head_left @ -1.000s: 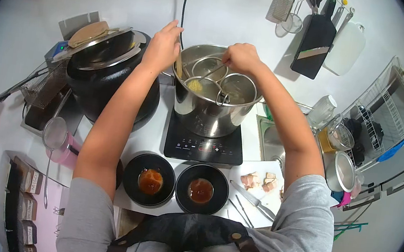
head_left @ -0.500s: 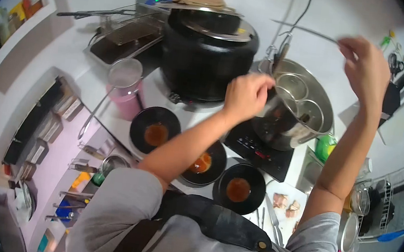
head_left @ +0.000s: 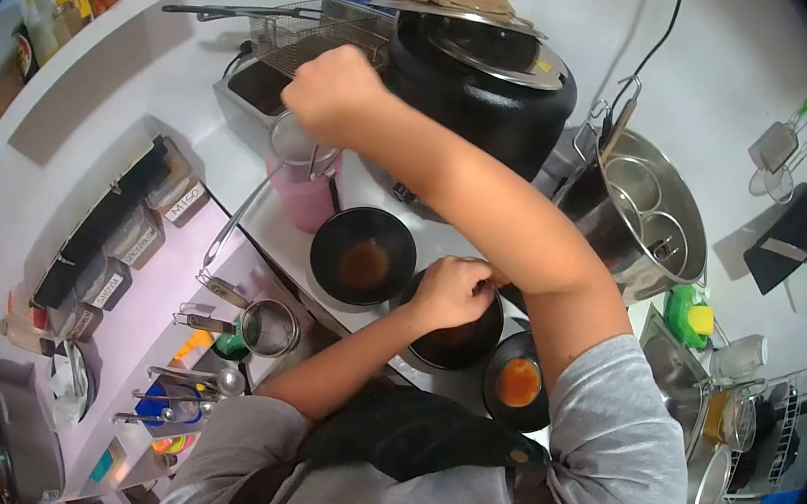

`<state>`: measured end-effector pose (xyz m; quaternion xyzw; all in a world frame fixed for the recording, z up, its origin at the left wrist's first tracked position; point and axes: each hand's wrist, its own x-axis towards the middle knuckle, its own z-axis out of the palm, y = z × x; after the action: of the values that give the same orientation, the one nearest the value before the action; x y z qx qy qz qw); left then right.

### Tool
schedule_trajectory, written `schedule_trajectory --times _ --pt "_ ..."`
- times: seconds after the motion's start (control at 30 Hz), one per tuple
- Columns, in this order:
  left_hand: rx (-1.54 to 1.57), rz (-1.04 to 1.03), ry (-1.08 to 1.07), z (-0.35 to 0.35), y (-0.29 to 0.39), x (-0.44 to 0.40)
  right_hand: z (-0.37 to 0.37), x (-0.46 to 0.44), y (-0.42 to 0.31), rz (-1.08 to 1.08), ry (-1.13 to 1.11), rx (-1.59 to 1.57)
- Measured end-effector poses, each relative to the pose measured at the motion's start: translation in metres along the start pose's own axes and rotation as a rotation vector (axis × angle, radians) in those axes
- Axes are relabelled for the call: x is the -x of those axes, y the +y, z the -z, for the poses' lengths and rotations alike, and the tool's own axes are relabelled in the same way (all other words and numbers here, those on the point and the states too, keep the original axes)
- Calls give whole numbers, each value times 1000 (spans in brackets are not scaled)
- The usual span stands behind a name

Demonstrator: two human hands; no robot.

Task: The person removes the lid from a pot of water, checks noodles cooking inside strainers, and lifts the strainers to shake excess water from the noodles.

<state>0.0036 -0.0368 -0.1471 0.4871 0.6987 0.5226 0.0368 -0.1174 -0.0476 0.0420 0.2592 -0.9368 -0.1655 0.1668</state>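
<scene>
My right hand (head_left: 335, 93) is a closed fist above the strainer (head_left: 295, 138) and the pink container (head_left: 302, 194). A thin metal piece shows just below the fist; what the fist holds is hidden. Over the middle black bowl (head_left: 458, 344), my left hand (head_left: 456, 294) has its fingers pinched together near the far rim, their contents unclear. Brown liquid lies in the left black bowl (head_left: 363, 257). The right black bowl (head_left: 519, 377) holds orange-brown liquid, and my right forearm passes above the bowls.
A steel pot (head_left: 678, 190) with round baskets stands at the right, beside a large black pot (head_left: 478, 100). Behind the pink container is a fryer (head_left: 251, 97) with a wire basket. Labelled tubs (head_left: 138, 240) line the left side. A green sponge holder (head_left: 686, 315) sits by the sink.
The view has turned left. My right hand has swung from the steel pot, where it held a thin utensil, to the pink container. My left hand has left the pot for the middle bowl.
</scene>
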Motion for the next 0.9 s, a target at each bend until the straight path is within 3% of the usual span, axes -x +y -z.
schedule_trajectory --times 0.07,0.1,0.17,0.2,0.23,0.27,0.33,0.4,0.43,0.47,0.5,0.53,0.57,0.67,0.73,0.8,0.83,0.9 --pt "-80 -77 89 -11 -13 -3 -20 -11 -18 31 -126 -12" --pt "-86 -71 6 -11 -17 0 -36 -15 -24 90 -194 76" --pt "55 -60 29 -22 -23 7 -84 -21 -32 80 -75 -16" --pt "-76 -65 -72 -25 -24 4 -85 -14 -33 -5 -20 -102" --pt "-214 -73 -163 -27 -26 1 -77 -2 -28 21 149 -126" --pt "3 -115 -49 -40 -49 4 -47 20 -23 -59 154 -170" --pt "-168 -207 -58 -39 -56 -13 6 91 -4 -196 551 -349" --pt "1107 17 84 -70 -148 -50 44 181 22 -395 905 -400" --pt "755 -50 109 -46 -78 -81 58 223 34 -588 987 -382" --pt "402 -102 159 -18 -1 -113 72 269 39 -856 918 -371" --pt "419 -170 204 -14 13 -139 65 311 56 -962 893 -132" --pt "374 -165 217 -13 23 -167 54 348 62 -1034 716 22" --pt "313 -53 216 -20 26 -199 38 374 67 -1099 536 172" --pt "125 267 -9 -42 34 -278 -24 406 80 -1148 432 -166" --pt "110 312 206 -64 40 -300 -28 401 86 -1188 364 -296" --pt "81 294 283 -76 38 -311 -23 400 97 -1264 442 -378" --pt "48 265 270 -77 36 -316 -24 405 109 -1313 585 -316" --pt "61 217 324 -81 31 -326 -22 415 135 -1330 1001 -489"
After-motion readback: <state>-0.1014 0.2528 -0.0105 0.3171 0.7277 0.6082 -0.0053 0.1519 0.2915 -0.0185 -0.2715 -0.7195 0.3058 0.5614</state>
